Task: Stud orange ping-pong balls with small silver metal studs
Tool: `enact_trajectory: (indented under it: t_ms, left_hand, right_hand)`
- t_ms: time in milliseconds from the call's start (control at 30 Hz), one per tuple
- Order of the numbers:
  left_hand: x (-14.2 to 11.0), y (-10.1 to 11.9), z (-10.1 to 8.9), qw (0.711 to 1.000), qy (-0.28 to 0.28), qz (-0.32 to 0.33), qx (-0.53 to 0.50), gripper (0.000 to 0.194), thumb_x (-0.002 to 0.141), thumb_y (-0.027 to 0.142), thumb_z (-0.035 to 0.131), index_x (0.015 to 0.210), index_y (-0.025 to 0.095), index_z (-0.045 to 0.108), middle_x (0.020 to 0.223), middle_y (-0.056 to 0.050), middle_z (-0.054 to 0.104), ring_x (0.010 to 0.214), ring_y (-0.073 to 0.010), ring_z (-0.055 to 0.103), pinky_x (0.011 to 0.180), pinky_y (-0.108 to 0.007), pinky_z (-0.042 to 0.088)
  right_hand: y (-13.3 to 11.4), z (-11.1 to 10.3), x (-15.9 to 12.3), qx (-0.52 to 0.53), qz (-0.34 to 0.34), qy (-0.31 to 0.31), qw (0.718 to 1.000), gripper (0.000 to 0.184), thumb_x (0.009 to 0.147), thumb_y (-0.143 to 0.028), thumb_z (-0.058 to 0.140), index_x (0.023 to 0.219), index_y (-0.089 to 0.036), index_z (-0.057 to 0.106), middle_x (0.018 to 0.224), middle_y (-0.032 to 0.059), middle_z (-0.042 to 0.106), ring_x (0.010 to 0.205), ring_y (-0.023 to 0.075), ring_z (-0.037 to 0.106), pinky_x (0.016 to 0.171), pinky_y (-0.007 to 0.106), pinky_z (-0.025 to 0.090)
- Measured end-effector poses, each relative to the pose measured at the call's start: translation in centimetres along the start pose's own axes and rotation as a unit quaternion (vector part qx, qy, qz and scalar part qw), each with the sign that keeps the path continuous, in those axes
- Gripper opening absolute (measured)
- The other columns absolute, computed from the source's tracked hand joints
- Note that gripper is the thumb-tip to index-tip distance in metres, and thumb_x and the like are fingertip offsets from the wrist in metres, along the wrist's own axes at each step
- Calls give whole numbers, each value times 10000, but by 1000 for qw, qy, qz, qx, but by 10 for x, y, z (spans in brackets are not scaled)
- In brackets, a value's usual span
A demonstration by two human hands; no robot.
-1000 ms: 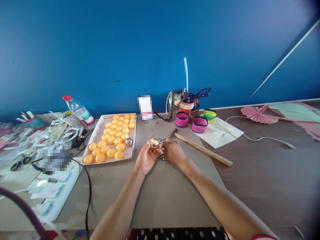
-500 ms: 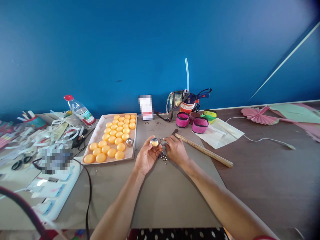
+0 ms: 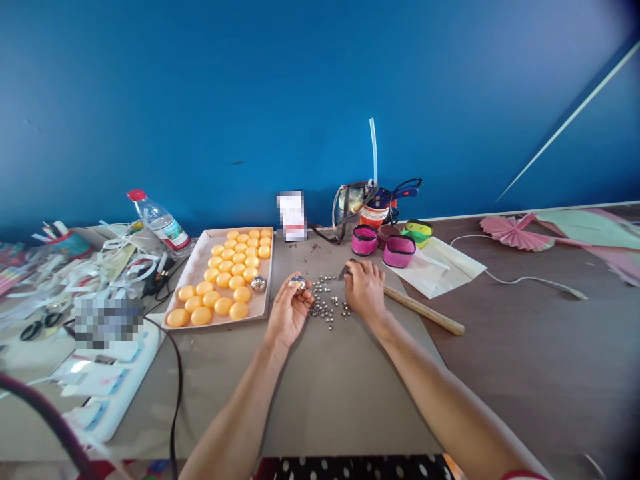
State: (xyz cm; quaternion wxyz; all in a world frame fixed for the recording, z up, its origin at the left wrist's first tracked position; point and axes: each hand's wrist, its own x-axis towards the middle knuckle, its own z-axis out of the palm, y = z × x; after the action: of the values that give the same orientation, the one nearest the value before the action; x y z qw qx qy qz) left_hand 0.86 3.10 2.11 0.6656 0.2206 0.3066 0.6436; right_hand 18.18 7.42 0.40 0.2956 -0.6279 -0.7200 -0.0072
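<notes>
In the middle of the head view, my left hand (image 3: 289,313) closes its fingers and thumb around an orange ball largely covered with shiny silver studs (image 3: 298,284). To the right, my right hand (image 3: 366,293) is curled over the hammer (image 3: 425,310) close to its dark metal head. The wooden handle sticks out to the right from under that hand. Between the two hands, many small silver studs (image 3: 324,311) lie scattered on the table.
Left of my hands, a shallow box (image 3: 200,250) holds rows of orange balls and one silver-covered ball (image 3: 259,285). Behind my right hand stand pink pouches (image 3: 399,251) near white paper (image 3: 440,267). A water bottle (image 3: 163,223), cables and a white power strip (image 3: 117,393) crowd the left side.
My right hand has left the ball and moved right onto the hammer. My left hand has drawn slightly left with the ball. More of the loose studs now show.
</notes>
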Motion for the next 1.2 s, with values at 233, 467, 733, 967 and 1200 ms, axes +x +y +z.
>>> enact_trajectory:
  t_ms: [233, 467, 733, 967, 1200]
  left_hand:
    - [-1, 0, 1, 1000, -14, 4, -5, 255, 748, 218, 616, 994, 179, 565, 784, -37, 639, 609, -67, 549, 648, -218, 452]
    - [1, 0, 0, 1000, -1, 2, 4, 264, 728, 229, 636, 977, 179, 563, 782, -31, 637, 598, -70, 547, 636, -223, 453]
    - [0, 0, 2, 1000, 6, 9, 9, 281, 727, 220, 636, 996, 180, 564, 783, -31, 645, 604, -68, 560, 638, -214, 460]
    - [2, -2, -3, 1000, -3, 7, 12, 282, 731, 223, 637, 999, 184, 562, 801, -35, 647, 626, -77, 574, 657, -224, 474]
    - [1, -2, -1, 1000, 3, 2, 13, 289, 733, 213, 636, 1009, 177, 560, 794, -38, 648, 614, -74, 575, 653, -220, 482]
  right_hand:
    - [8, 6, 2, -66, 41, -51, 996, 278, 806, -200, 451, 1066, -183, 545, 1048, 138, 528, 970, 283, 450, 813, 398, 290]
    - [4, 3, 2, -50, 17, -50, 997, 291, 803, -209, 459, 1078, -182, 552, 1102, 136, 509, 983, 275, 437, 832, 400, 297]
    - [-10, 3, 0, 13, -139, -110, 984, 390, 830, -140, 391, 1195, -200, 517, 1189, 94, 530, 1038, 228, 428, 863, 345, 298]
    - [-8, 6, 1, 19, -145, -132, 980, 313, 809, -152, 438, 1072, -206, 600, 1072, 75, 613, 1099, 239, 373, 890, 371, 268]
    - [-9, 5, 1, 36, -141, -128, 981, 209, 805, -157, 463, 897, -200, 645, 962, 60, 634, 1021, 217, 404, 848, 351, 256]
